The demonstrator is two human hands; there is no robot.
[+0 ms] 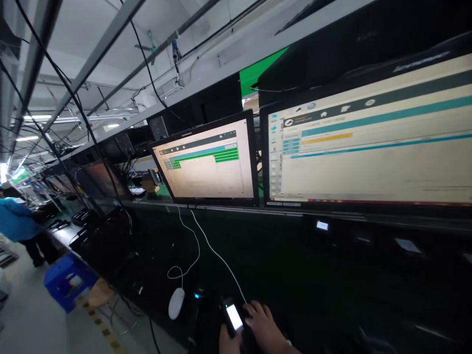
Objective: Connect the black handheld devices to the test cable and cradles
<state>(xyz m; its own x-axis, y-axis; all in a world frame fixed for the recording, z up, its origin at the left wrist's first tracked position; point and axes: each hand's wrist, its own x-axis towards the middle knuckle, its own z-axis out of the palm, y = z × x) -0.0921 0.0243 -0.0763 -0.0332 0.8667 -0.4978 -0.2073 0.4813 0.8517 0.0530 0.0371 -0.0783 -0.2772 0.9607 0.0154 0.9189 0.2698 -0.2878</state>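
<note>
At the counter's (280, 275) near edge, the left hand (229, 342) grips a lit phone (233, 316); the right hand's (262, 325) fingers (254, 309) curl against its side. Holding it level and steady, screen up and clear of the white cable (217, 253), would probably serve best.

left hand (229, 341): mostly cut off by bottom edge | monitor (368, 142) text: blurred, unreadable | lit device (233, 317): perhaps a phone

Worktop (295, 265): dark, matt. Device (233, 317) in my right hand (263, 327): black plastic, glossy lit screen. Mouse (176, 303) at near left: smooth white plastic, slight sheen. Monitors (210, 160): matt black plastic frames. Stool (66, 280) at far left: blue plastic.
</note>
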